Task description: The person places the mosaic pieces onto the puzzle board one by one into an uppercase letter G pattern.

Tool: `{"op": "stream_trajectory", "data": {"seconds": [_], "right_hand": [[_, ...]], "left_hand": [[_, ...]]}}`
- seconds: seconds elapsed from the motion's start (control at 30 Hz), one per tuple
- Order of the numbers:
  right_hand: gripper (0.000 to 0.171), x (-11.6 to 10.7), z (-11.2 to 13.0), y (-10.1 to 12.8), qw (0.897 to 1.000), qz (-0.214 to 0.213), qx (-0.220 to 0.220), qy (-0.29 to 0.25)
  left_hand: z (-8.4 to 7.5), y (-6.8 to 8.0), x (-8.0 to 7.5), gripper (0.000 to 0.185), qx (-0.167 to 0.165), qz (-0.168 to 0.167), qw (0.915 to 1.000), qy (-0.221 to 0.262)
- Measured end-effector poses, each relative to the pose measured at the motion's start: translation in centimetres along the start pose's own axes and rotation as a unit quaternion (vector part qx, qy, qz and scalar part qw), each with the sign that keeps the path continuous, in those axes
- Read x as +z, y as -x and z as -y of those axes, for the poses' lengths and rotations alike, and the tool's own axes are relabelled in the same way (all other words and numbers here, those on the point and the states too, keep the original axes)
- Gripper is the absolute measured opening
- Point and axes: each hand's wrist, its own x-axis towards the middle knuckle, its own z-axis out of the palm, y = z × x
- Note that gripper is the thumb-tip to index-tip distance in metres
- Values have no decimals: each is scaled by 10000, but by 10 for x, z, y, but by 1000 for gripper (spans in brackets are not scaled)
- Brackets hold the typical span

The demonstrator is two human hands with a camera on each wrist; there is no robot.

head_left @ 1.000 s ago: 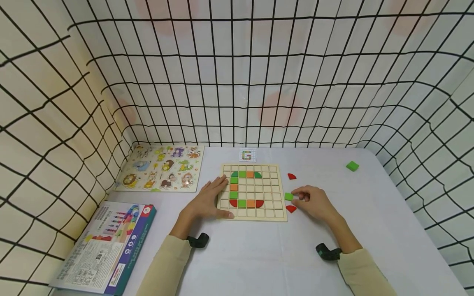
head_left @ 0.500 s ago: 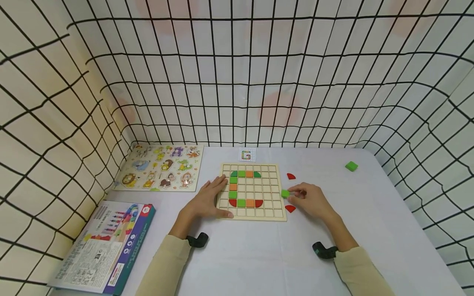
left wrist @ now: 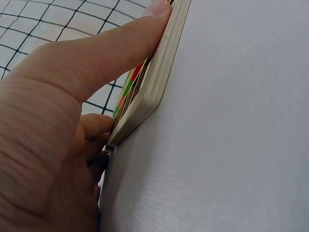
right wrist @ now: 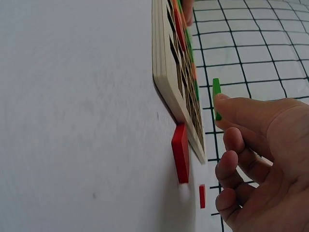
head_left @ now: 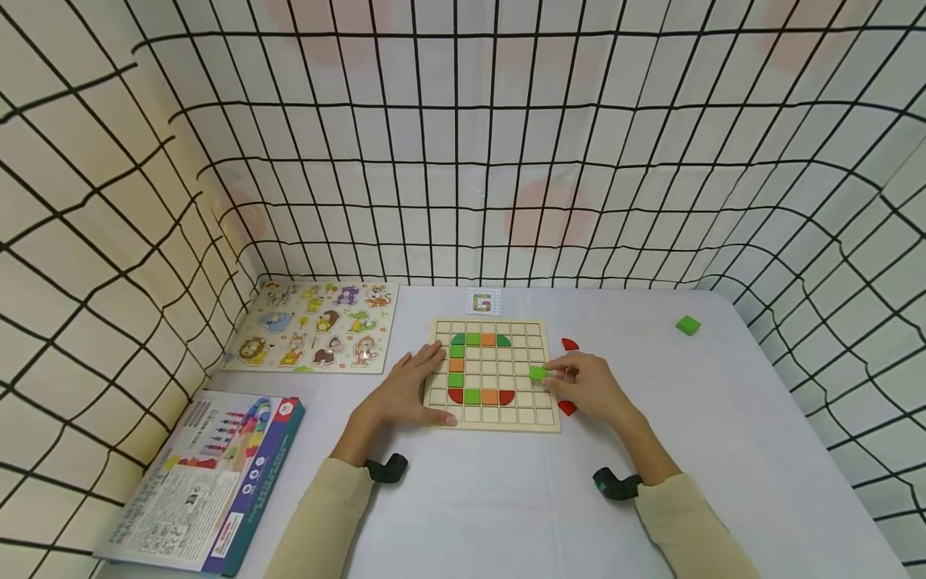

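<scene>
— What's in your right hand [head_left: 589, 388]?

— I pinch a small green square tile [head_left: 538, 372] between thumb and forefinger. It hangs over the right side of the wooden grid board [head_left: 495, 422], above the cells and apart from them, as the right wrist view shows.

— And your left hand [head_left: 408, 392]?

— It lies flat with straight fingers on the board's left edge, thumb along the near side, gripping nothing.

— What's on the board?

— Green, orange and red tiles set in its cells in a curved shape.

— Around it?

— Two red quarter-round pieces [head_left: 569, 345] lie on the desk [head_left: 506, 498] just right of the board, one partly under my hand. Another green tile [head_left: 688, 325] sits well apart, far right. An animal puzzle [head_left: 314, 326] and a box [head_left: 206, 482] lie to the left.
</scene>
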Motion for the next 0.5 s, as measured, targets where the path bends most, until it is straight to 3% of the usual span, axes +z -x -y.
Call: {"op": "stream_trajectory", "data": {"seconds": [0.5], "right_hand": [[24,24,18,-12,9995,275,-159,28]], "left_hand": [[0,-1,0,122,-55,18,10000,-9]]}}
